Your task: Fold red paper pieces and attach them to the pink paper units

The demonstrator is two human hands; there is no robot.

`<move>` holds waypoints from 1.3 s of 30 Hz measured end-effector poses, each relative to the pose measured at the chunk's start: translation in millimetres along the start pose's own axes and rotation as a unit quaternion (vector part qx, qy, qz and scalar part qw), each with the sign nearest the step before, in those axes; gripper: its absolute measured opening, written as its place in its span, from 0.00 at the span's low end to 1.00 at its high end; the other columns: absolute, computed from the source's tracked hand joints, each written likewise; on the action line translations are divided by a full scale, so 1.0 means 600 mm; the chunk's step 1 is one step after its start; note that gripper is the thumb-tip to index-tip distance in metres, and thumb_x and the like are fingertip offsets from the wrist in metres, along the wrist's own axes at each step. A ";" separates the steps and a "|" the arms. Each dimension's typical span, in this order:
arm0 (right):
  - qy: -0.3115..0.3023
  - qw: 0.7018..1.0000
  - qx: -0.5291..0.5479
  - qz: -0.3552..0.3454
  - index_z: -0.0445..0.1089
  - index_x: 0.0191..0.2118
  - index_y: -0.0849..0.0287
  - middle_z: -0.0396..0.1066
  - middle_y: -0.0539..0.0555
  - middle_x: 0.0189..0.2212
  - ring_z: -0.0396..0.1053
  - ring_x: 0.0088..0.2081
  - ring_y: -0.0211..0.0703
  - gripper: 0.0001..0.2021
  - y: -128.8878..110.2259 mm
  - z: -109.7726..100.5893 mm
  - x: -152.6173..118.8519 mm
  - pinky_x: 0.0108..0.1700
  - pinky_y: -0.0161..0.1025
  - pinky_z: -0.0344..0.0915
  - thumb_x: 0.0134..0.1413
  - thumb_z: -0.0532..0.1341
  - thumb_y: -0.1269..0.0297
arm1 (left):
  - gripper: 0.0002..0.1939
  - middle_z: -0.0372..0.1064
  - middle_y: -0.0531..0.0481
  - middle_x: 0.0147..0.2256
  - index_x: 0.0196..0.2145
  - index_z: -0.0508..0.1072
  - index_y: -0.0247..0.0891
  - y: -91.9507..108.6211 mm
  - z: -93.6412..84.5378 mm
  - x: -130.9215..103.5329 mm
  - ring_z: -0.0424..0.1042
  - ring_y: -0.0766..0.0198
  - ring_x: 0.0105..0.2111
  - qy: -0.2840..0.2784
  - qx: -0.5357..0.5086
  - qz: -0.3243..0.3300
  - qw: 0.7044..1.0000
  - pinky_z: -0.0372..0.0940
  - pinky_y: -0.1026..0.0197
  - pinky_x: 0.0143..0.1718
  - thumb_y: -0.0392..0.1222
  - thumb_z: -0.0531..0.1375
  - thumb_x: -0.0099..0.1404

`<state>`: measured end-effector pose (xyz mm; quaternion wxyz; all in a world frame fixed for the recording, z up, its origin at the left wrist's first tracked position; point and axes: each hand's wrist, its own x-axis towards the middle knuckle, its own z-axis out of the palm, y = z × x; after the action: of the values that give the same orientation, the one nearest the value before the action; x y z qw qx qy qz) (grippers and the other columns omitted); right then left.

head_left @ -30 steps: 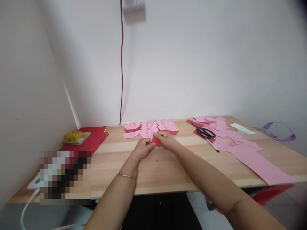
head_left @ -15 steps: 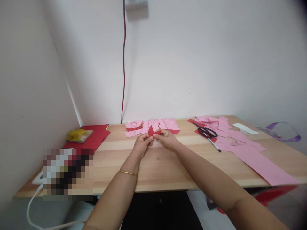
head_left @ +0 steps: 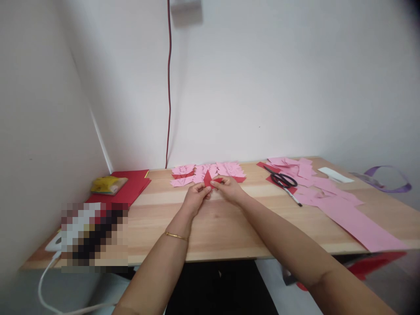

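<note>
Between my two hands is a small piece of red folded paper (head_left: 208,178), with one pointed tip standing up above the fingers. My left hand (head_left: 197,194) pinches its lower left side between thumb and fingers. Opposite it, my right hand (head_left: 228,188) pinches the right side, and its fingers cover part of the paper. Just behind the hands lie rows of pink cut paper pieces (head_left: 205,170) with jagged edges. Some red paper (head_left: 241,179) shows among them, to the right of my right hand.
Black-handled scissors (head_left: 284,180) and a pen (head_left: 293,197) lie at the right beside pink paper scraps (head_left: 348,218). Red sheets (head_left: 139,186) and a yellow packet (head_left: 106,185) are at the left, near a blurred-out patch. A purple strap loop (head_left: 398,188) is at far right.
Both hands stay in nearly the same place, still pinching the red paper. The right fingers and the paper's upright tip have shifted very slightly.
</note>
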<state>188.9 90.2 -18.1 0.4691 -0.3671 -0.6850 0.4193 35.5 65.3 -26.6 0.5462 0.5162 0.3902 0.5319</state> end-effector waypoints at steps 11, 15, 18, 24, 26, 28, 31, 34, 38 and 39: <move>0.073 0.996 -0.041 0.036 0.68 0.23 0.59 0.62 0.48 0.19 0.58 0.24 0.36 0.17 -0.014 -0.008 0.000 0.28 0.34 0.55 0.45 0.61 0.48 | 0.16 0.63 0.56 0.17 0.19 0.63 0.36 0.010 0.006 -0.004 0.58 0.72 0.18 0.036 0.032 0.006 0.999 0.52 0.67 0.22 0.45 0.66 0.46; 0.141 0.989 -0.018 0.038 0.63 0.20 0.60 0.60 0.48 0.19 0.56 0.24 0.36 0.20 -0.016 -0.022 0.003 0.28 0.34 0.54 0.45 0.61 0.47 | 0.16 0.63 0.56 0.18 0.19 0.61 0.36 0.007 0.003 -0.002 0.58 0.73 0.18 0.041 0.023 0.001 0.999 0.51 0.67 0.22 0.45 0.66 0.46; 0.170 0.985 0.004 0.037 0.62 0.21 0.60 0.61 0.49 0.20 0.58 0.25 0.36 0.20 -0.016 -0.028 0.004 0.30 0.34 0.55 0.48 0.58 0.46 | 0.15 0.62 0.56 0.17 0.19 0.62 0.36 0.004 -0.001 0.000 0.58 0.73 0.18 0.050 0.019 0.001 0.999 0.51 0.67 0.22 0.44 0.65 0.47; 0.029 0.999 -0.003 0.045 0.65 0.25 0.60 0.63 0.47 0.21 0.58 0.25 0.35 0.16 -0.016 -0.006 -0.005 0.29 0.33 0.54 0.44 0.62 0.50 | 0.11 0.63 0.55 0.20 0.23 0.67 0.35 -0.001 -0.005 0.004 0.60 0.72 0.20 0.038 -0.003 0.023 0.999 0.55 0.66 0.26 0.44 0.64 0.49; 0.011 0.999 -0.025 0.031 0.64 0.23 0.60 0.63 0.47 0.21 0.57 0.25 0.35 0.16 -0.016 0.001 -0.008 0.28 0.33 0.54 0.45 0.61 0.50 | 0.11 0.62 0.56 0.19 0.22 0.67 0.35 0.000 -0.003 0.004 0.59 0.72 0.20 0.038 0.003 0.028 0.999 0.55 0.66 0.25 0.44 0.64 0.49; 0.016 0.998 -0.046 0.027 0.62 0.21 0.59 0.62 0.47 0.19 0.58 0.24 0.35 0.18 -0.017 0.004 -0.009 0.28 0.34 0.54 0.48 0.59 0.49 | 0.11 0.62 0.56 0.19 0.22 0.67 0.35 0.002 -0.001 0.004 0.58 0.72 0.20 0.042 0.013 0.033 0.998 0.55 0.66 0.25 0.44 0.64 0.49; 0.018 0.997 -0.067 0.041 0.61 0.19 0.59 0.65 0.49 0.19 0.61 0.25 0.37 0.20 -0.016 0.004 -0.007 0.29 0.35 0.56 0.51 0.56 0.48 | 0.12 0.62 0.55 0.19 0.21 0.67 0.35 0.004 0.001 0.004 0.58 0.72 0.20 0.050 0.018 0.036 0.998 0.54 0.67 0.24 0.44 0.64 0.48; 0.021 0.997 -0.047 0.052 0.65 0.21 0.59 0.68 0.51 0.20 0.64 0.26 0.39 0.22 -0.010 -0.001 -0.003 0.32 0.37 0.60 0.53 0.53 0.46 | 0.12 0.63 0.55 0.19 0.21 0.66 0.35 0.002 -0.001 0.005 0.59 0.72 0.19 0.056 0.017 0.033 0.998 0.54 0.67 0.24 0.44 0.64 0.48; 0.105 0.993 0.024 0.055 0.69 0.28 0.60 0.70 0.52 0.25 0.66 0.27 0.38 0.21 -0.001 -0.019 0.007 0.34 0.37 0.62 0.51 0.54 0.44 | 0.12 0.62 0.55 0.17 0.20 0.66 0.35 -0.002 -0.009 0.007 0.59 0.72 0.18 0.069 0.028 0.014 0.997 0.53 0.67 0.23 0.44 0.64 0.48; 0.127 0.989 0.040 0.056 0.70 0.30 0.60 0.70 0.52 0.26 0.65 0.28 0.38 0.21 0.000 -0.023 0.009 0.34 0.37 0.62 0.50 0.55 0.44 | 0.12 0.63 0.55 0.18 0.21 0.66 0.35 -0.003 -0.011 0.007 0.59 0.72 0.18 0.074 0.025 0.009 0.997 0.53 0.67 0.23 0.44 0.64 0.48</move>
<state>200.6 98.1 -13.5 0.5430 -0.4358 -0.5808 0.4218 30.2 70.7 -28.8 0.4983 0.4925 0.4377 0.5635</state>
